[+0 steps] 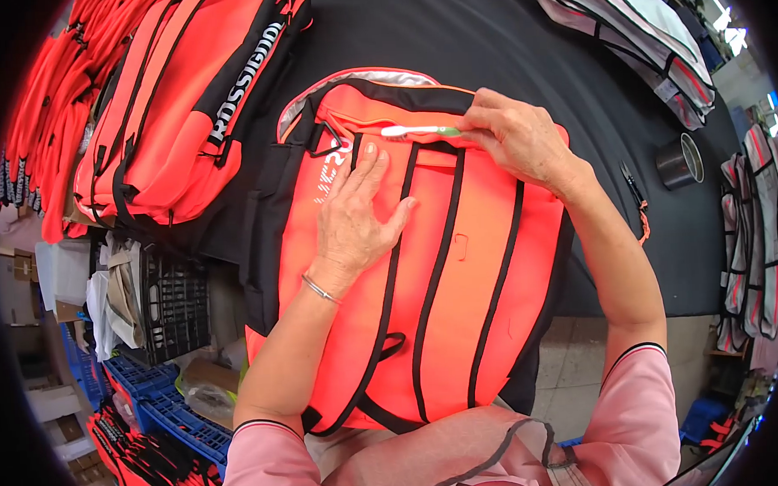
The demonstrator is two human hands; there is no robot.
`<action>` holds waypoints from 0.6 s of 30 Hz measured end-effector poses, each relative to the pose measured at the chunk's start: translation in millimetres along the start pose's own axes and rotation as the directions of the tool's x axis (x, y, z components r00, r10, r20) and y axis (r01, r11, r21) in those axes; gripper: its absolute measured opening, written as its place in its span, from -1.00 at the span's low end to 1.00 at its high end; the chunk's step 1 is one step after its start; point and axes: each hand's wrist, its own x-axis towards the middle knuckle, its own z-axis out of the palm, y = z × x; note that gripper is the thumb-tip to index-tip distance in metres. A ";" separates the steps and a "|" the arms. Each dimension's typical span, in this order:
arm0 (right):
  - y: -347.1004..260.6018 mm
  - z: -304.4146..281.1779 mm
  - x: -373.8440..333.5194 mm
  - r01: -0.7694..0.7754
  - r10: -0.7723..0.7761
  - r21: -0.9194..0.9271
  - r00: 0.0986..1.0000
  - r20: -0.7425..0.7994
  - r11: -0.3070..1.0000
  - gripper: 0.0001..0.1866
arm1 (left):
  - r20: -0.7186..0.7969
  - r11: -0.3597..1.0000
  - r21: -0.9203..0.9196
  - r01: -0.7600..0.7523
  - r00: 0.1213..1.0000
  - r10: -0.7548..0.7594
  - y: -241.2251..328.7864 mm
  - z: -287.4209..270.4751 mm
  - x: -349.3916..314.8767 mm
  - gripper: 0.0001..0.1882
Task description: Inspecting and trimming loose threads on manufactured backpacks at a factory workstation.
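A bright orange-red backpack (pixel 484 265) with black trim lies on the black-covered table in front of me, its straps facing up. My right hand (pixel 516 140) is closed around the green end of a toothbrush (pixel 424 131). The white brush head points left over the seam at the bag's top. Flat on the upper left of the backpack rests my left hand (pixel 358 214), fingers stretched, partly covering white printing. Beside its fingertips is a black buckle loop (pixel 324 141).
A second orange-red backpack (pixel 166 105) lies at the left, near stacked red bag pieces (pixel 50 109). At the right are a metal cup (pixel 680 162), thread snips (pixel 634 187) and white-grey bags (pixel 634 33). Blue crates (pixel 185 421) stand lower left, below a black crate (pixel 177 306).
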 end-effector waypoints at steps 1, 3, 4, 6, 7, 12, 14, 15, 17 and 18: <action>0.0 -4.8 -3.2 -0.005 0.005 -0.001 1.000 0.010 1.000 -0.84 | -0.003 1.000 -0.007 -0.005 1.000 0.005 -0.5 0.4 -0.2 -0.32; 0.2 -12.7 -8.3 -0.042 0.055 -0.081 0.985 0.163 0.996 -0.86 | -0.003 1.000 -0.016 -0.008 1.000 0.008 -1.0 1.0 0.1 -0.32; 1.1 -15.8 -10.3 -0.033 0.044 -0.088 0.991 0.126 0.996 -0.86 | -0.004 1.000 -0.009 -0.009 1.000 0.009 -1.2 0.8 0.3 -0.32; 2.7 -16.9 -10.6 -0.132 0.154 -0.125 0.970 0.186 0.983 -0.88 | -0.009 1.000 -0.003 -0.006 1.000 0.006 -0.1 0.3 0.4 -0.32; 3.5 -15.9 -9.7 -0.064 0.077 -0.082 0.983 0.166 0.995 -0.88 | -0.007 1.000 -0.002 -0.003 1.000 0.003 0.5 -0.2 0.5 -0.32; 6.8 -18.7 -7.3 -0.067 0.092 -0.127 0.974 0.206 0.990 -0.90 | 0.008 0.999 -0.025 0.031 1.000 -0.031 0.5 -1.8 0.3 -0.34; 8.1 -26.8 -10.5 -0.053 0.072 -0.099 0.976 0.204 0.994 -0.90 | -0.010 1.000 -0.026 -0.008 1.000 0.008 -1.2 -0.7 0.0 -0.34; 8.8 -30.3 -11.3 -0.066 0.078 -0.069 0.979 0.188 0.995 -0.90 | -0.017 1.000 -0.020 -0.010 1.000 0.010 -1.9 -0.2 0.2 -0.34; 9.4 -32.9 -8.9 -0.069 0.071 -0.025 0.991 0.116 0.997 -0.89 | -0.004 0.999 -0.039 -0.014 1.000 0.014 -2.9 0.3 1.2 -0.32; 8.5 -31.2 -5.5 -0.054 0.057 -0.025 0.991 0.124 0.998 -0.89 | -0.017 1.000 -0.028 -0.013 1.000 0.012 -2.8 0.2 1.6 -0.32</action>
